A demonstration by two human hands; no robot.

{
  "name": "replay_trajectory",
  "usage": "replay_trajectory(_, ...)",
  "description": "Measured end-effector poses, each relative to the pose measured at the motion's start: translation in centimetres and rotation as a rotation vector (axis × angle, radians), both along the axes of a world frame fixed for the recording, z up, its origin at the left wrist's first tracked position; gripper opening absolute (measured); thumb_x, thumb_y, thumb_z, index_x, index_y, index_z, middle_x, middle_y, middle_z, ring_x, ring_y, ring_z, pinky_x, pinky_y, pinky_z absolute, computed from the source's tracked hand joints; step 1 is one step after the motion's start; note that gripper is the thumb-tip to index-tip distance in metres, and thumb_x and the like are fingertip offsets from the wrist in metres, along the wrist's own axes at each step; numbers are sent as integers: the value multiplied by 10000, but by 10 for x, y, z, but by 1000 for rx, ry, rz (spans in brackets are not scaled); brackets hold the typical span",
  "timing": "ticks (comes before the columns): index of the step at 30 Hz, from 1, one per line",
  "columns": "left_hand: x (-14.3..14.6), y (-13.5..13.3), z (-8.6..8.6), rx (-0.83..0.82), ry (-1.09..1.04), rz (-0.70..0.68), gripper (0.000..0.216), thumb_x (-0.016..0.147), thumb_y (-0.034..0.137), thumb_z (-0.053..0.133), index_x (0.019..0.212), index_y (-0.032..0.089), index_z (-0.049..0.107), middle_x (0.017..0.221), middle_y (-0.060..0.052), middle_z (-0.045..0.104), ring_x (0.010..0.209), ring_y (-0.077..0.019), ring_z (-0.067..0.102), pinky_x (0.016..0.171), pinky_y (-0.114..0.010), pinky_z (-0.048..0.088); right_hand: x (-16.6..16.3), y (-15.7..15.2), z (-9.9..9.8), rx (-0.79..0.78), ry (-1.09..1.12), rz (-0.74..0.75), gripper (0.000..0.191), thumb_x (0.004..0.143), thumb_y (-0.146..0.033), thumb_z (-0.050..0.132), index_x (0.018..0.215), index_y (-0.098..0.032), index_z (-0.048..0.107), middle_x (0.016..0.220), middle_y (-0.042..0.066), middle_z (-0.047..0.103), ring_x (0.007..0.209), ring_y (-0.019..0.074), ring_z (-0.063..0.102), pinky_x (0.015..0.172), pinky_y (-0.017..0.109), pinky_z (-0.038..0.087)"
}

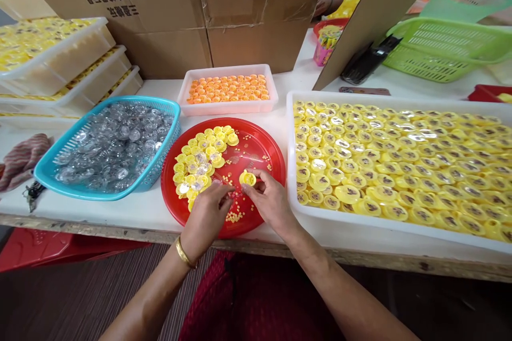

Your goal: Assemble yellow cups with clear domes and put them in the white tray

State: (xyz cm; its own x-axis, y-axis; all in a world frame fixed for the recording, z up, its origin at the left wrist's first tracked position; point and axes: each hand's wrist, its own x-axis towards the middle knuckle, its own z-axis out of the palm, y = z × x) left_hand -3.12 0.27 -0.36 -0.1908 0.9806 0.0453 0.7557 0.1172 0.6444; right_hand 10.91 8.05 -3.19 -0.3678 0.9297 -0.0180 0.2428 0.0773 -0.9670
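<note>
My right hand pinches a small yellow plastic cup between thumb and fingers, above a round red tray. Close to its left is my left hand, thumb and fingertips drawn together over the same tray; whatever they hold, if anything, is too small to make out. Several yellow cups lie grouped on the tray's left side, some with clear round pieces on top. Tiny pale yellow pellets are scattered over the tray's middle and right.
A blue basket of clear plastic pieces stands left. Behind the tray sits a white bin of orange pieces. On the right is a large white bin of filled yellow cups. Stacked bins, cardboard and a green basket stand farther back.
</note>
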Motion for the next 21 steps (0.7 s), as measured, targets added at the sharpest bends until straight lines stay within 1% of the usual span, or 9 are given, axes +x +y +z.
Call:
replay_trajectory(1, -1, 2, -1, 25, -83, 50, 155, 830, 129, 573, 926, 178, 684, 758, -29, 662, 661, -150, 616, 621, -254, 469, -1, -1, -1, -8, 2, -8, 359, 803, -352, 627, 1117, -179, 611, 895, 50, 668, 710, 193, 630, 690, 320, 517)
replay_trajectory(3, -2, 5, -2, 16, -205, 125, 127, 825, 174, 591, 902, 179, 691, 687, -8, 653, 556, -126, 581, 557, -240, 457, -3, -2, -2, -16, 11, -20, 356, 794, -366, 638, 1099, -185, 605, 935, 55, 665, 726, 197, 633, 692, 324, 524)
replay_trajectory(5, -2, 8, -3, -2, -276, 150, 130, 839, 204, 583, 889, 172, 698, 649, 0, 644, 491, -111, 556, 524, -238, 452, -5, -2, -3, -26, 36, -32, 353, 788, -370, 640, 1088, -193, 589, 984, 57, 654, 746, 198, 634, 706, 333, 533)
replay_trajectory(7, -3, 10, -4, 14, -283, 138, 143, 845, 191, 577, 914, 167, 700, 669, -4, 647, 501, -110, 569, 537, -240, 463, -6, 0, -5, -44, 56, -48, 357, 779, -371, 645, 1082, -198, 571, 1003, 55, 645, 764, 202, 634, 723, 346, 540)
replay_trajectory(10, -3, 10, -4, 116, -118, 84, 135, 850, 158, 579, 927, 166, 690, 771, -30, 656, 643, -135, 617, 617, -251, 483, -6, 2, -7, -59, 54, -50, 357, 767, -362, 654, 1071, -202, 557, 1008, 51, 637, 786, 207, 632, 735, 359, 546)
replay_trajectory(13, -1, 10, -1, 199, 188, -17, 161, 894, 142, 513, 942, 161, 666, 862, -64, 635, 743, -167, 604, 657, -278, 481, -8, 3, -10, -52, 68, -39, 336, 764, -349, 659, 1050, -204, 557, 1014, 49, 634, 785, 201, 629, 712, 345, 552)
replay_trajectory(16, 0, 10, 1, 232, 462, -120, 222, 914, 114, 440, 988, 163, 643, 902, -85, 610, 772, -197, 576, 652, -306, 471, -9, 2, -11, -71, 75, -27, 340, 772, -375, 670, 1041, -202, 555, 955, 44, 640, 714, 185, 623, 654, 323, 551)
replay_trajectory(18, 0, 12, 2, 305, 527, -114, 234, 915, 109, 430, 1028, 161, 628, 892, -83, 606, 781, -203, 569, 663, -312, 468, -8, 2, -10, -81, 90, -11, 361, 775, -404, 671, 1046, -198, 550, 949, 46, 640, 665, 173, 613, 621, 314, 546)
replay_trajectory(21, -2, 16, 2, 404, 454, -27, 215, 926, 127, 427, 1033, 152, 613, 894, -80, 617, 800, -185, 586, 694, -296, 471, -7, 1, -7, -69, 128, 14, 400, 787, -422, 655, 1105, -202, 550, 974, 49, 640, 637, 162, 607, 605, 305, 542)
